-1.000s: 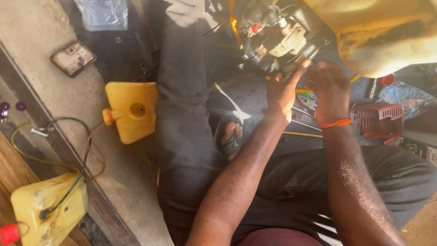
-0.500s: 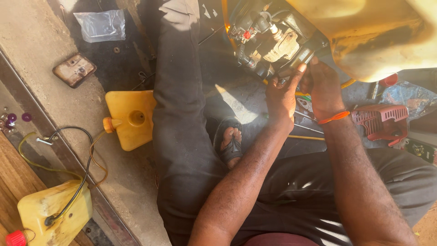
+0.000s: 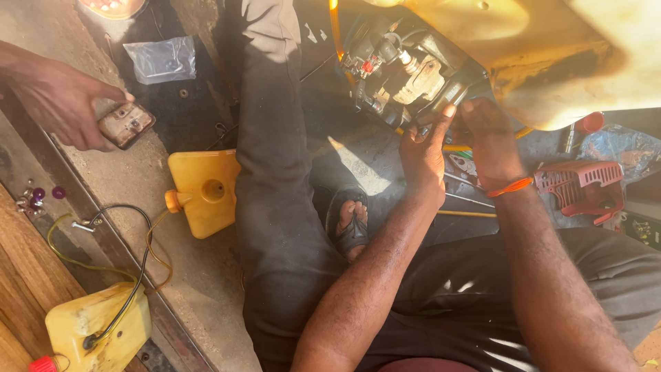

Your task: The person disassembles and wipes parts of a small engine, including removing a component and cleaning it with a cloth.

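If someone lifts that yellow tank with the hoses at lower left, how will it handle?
The yellow tank looks like hollow plastic, so probably stiff and light. Its hoses loop loosely, so they would likely dangle and drag. The red cap end may tip it slightly.

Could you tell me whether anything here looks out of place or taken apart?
Yes. The red engine cover lies loose on the ground, apart from the engine that the left hand and right hand touch. A yellow tank lies detached, hoses trailing.

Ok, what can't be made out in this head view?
- Fingertips of the left hand and right hand: hidden against the engine.
- Large yellow tank: cut off by the top edge, sun-washed.
- Another person's hand: arm cut off at the left edge.
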